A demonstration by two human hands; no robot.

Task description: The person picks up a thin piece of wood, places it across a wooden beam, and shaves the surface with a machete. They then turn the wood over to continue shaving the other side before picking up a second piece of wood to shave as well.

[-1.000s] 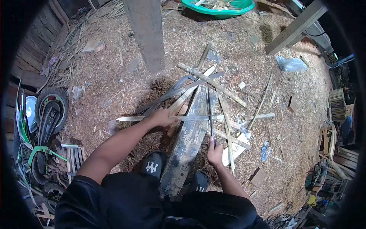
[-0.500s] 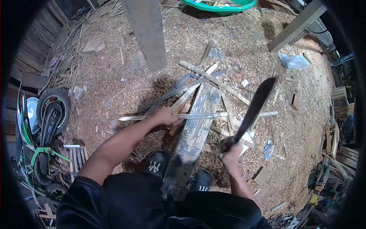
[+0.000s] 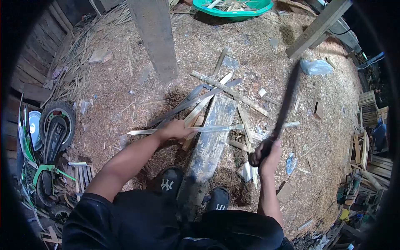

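Note:
My left hand (image 3: 174, 129) is closed around a thin wooden stake (image 3: 218, 128), its pointed end sticking out to the left. The stake's right part lies across a worn plank (image 3: 208, 154) that runs between my feet. In my right hand (image 3: 268, 157) is a machete (image 3: 287, 98), gripped by its dark handle. Its long dark blade points up and away, to the right of the plank and apart from the stake. Several loose wooden sticks (image 3: 231, 90) lie crossed over one another around the plank's far end.
Wood chips cover the ground. A wooden post (image 3: 156, 46) stands beyond my left hand, and another post (image 3: 318, 29) leans at upper right. A green basin (image 3: 233, 12) holds wood strips. To the left is a small bike (image 3: 54, 137); scrap wood (image 3: 371, 166) lines the right.
My right hand has turned the machete to a steeper angle and moved slightly right. My left hand keeps its hold on the stake. The whole view has shifted a little.

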